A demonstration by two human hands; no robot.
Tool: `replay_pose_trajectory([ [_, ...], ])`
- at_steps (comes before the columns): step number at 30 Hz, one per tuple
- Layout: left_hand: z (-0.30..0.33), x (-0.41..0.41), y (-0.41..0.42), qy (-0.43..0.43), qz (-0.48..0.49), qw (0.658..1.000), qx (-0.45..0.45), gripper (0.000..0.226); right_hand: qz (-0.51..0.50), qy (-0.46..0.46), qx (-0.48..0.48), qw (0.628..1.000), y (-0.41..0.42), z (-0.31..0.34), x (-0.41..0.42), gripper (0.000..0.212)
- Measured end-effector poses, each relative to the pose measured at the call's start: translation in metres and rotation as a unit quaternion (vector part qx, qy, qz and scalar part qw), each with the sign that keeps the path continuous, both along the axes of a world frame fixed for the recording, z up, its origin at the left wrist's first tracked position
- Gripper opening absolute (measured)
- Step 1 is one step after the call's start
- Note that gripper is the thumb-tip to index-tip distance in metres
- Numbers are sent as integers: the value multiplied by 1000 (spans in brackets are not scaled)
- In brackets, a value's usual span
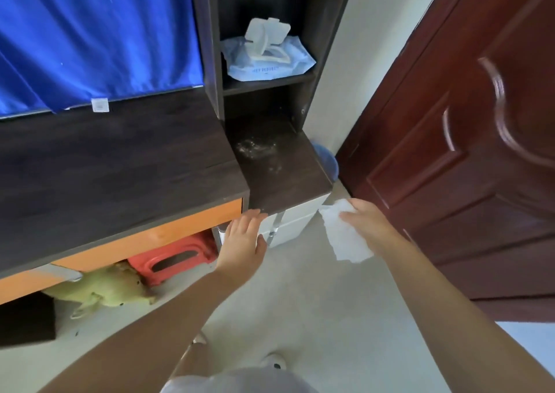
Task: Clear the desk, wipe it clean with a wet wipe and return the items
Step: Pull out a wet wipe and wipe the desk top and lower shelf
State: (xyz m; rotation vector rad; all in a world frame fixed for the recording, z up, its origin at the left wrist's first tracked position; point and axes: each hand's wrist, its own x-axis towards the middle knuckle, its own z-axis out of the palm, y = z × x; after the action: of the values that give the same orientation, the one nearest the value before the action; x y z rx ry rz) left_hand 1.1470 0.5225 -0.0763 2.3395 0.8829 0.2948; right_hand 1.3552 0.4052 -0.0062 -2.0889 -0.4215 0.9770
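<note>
Right hand is gripping a wet wipe between thumb and fingers; the sheet is hanging loose below the hand, its long axis running down and slightly rightward, over the floor and just off the front right corner of the desk. Left hand is spread flat with fingers released, holding nothing, fingertips sitting at the front edge of the desk where the main top is meeting the narrower side section; I cannot tell whether they are touching the edge.

Desk top is lying bare of items, so clearing is looking done. A pale dusty patch is showing on the side section, under the lower shelf opening. The pack of wipes is resting on the shelf above, lid flipped up.

Key relation: the dusty patch is lying up and to the left of the wipe-carrying hand, further in from the desk edge. The right hand is nearer that section; the left is nearer the main top. Judgement: wiping is about to begin, and the wipe is needing to travel forward over the edge.
</note>
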Motion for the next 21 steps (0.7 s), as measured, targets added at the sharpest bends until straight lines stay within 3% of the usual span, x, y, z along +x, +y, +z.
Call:
replay_pose_trajectory([
  [3,-14,22,0,11,6,999,-35,42,42,-96,-38,994,15,-17,20,8],
  [6,-29,49,11,20,28,997,-62,42,61,-150,-69,984,41,-39,44,24],
  [8,-40,71,20,26,43,996,-74,42,81,-157,-84,981,61,-56,63,11],
  [11,-56,105,33,50,57,992,-101,44,53,-116,-125,984,87,-79,96,28],
  [16,-80,141,45,119,60,984,-116,46,48,-49,-126,990,129,-118,147,30],
  [18,-90,146,49,139,70,982,-104,47,54,-100,-118,986,147,-129,162,29],
  [21,-107,150,52,164,109,977,-79,46,60,-264,-27,962,182,-137,179,18],
])
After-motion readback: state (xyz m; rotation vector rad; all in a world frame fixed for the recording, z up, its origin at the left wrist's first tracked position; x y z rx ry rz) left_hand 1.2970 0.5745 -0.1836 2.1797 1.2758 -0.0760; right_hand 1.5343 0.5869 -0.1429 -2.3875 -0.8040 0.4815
